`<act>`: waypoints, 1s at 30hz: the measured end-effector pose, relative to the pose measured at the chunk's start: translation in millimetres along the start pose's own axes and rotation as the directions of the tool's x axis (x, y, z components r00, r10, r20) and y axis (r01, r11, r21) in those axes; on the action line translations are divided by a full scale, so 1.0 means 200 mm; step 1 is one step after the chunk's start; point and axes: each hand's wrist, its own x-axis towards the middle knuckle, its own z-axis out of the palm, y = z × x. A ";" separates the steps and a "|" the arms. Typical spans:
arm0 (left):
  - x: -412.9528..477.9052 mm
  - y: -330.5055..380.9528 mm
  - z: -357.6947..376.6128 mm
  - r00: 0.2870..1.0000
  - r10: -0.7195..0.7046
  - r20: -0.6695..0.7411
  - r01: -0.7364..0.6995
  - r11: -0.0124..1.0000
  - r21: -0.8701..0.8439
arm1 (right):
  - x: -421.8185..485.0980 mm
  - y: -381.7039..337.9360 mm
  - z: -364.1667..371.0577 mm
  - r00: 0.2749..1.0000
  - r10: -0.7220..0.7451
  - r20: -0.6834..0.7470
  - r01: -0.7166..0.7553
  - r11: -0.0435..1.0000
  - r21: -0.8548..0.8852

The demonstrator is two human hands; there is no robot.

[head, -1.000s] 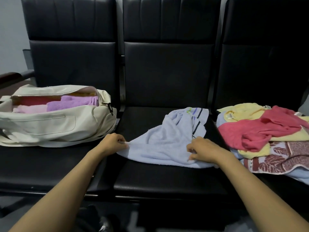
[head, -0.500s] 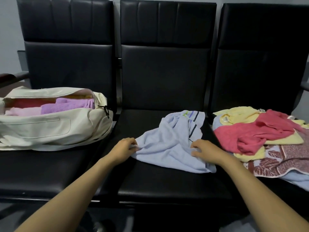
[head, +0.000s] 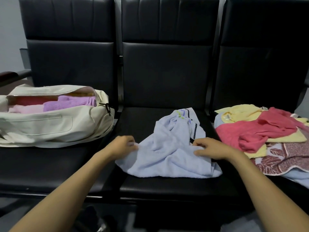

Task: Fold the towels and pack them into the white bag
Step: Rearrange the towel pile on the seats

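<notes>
Item 1, light blue towel (head: 167,153): centre of the frame, on the middle black seat (head: 167,185). Against a second ago I see it less stretched; the cloth bunches between the hands and its near edge sags lower in the frame.

Item 2, left hand (head: 123,145): sits further right than a second ago, fingers curled, pinching the towel's left edge.

Item 3, right hand (head: 212,148): barely shifted, fingers and thumb closed on a fold at the towel's right side.

Item 4, white bag (head: 50,126): left of frame, on the left seat, zip open, a purple towel (head: 70,102) and pink ones folded inside. Its left end is cut off by the frame edge, and I cannot make out what lies deeper in it.

Item 5, loose pile, right of frame: red towel (head: 247,131) over a yellow towel (head: 240,111), a maroon leaf-patterned towel (head: 284,156) below, partly out of frame.

Item 6, room: three black padded seats in a row, grey wall (head: 10,39) upper left, floor at the bottom too dark to read
</notes>
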 end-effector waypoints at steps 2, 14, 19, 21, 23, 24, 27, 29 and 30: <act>0.00 0.00 -0.09 0.997 -0.046 -0.060 0.030 0.967 -0.252 | -0.05 -0.01 -0.06 0.997 -0.023 0.076 0.005 0.972 0.237; 0.13 0.02 0.00 0.959 -0.282 -0.017 0.282 0.949 0.144 | 0.10 0.06 0.07 0.939 0.292 -0.184 -0.319 0.937 -0.141; 0.23 0.13 0.15 0.966 -0.236 -0.101 0.249 0.958 0.139 | 0.21 0.03 0.16 0.883 0.315 -0.347 -0.394 0.901 -0.183; 0.28 0.17 0.19 0.958 -0.247 -0.143 0.267 0.953 0.140 | 0.25 0.02 0.18 0.856 0.331 -0.397 -0.423 0.890 -0.170; 0.33 0.18 0.22 0.953 -0.260 -0.156 0.276 0.956 0.097 | 0.29 0.01 0.19 0.840 0.354 -0.413 -0.448 0.880 -0.157; 0.35 0.18 0.23 0.953 -0.266 -0.148 0.277 0.959 0.063 | 0.32 0.01 0.19 0.833 0.375 -0.407 -0.461 0.877 -0.137; 0.40 0.19 0.27 0.957 -0.274 -0.096 0.275 0.961 -0.002 | 0.36 -0.01 0.19 0.849 0.395 -0.353 -0.466 0.873 -0.144; 0.41 0.21 0.27 0.952 -0.294 -0.081 0.294 0.956 -0.007 | 0.37 -0.02 0.16 0.840 0.406 -0.360 -0.463 0.882 -0.084; 0.42 0.21 0.25 0.943 -0.318 -0.095 0.314 0.948 -0.051 | 0.37 -0.02 0.13 0.811 0.432 -0.394 -0.467 0.884 0.009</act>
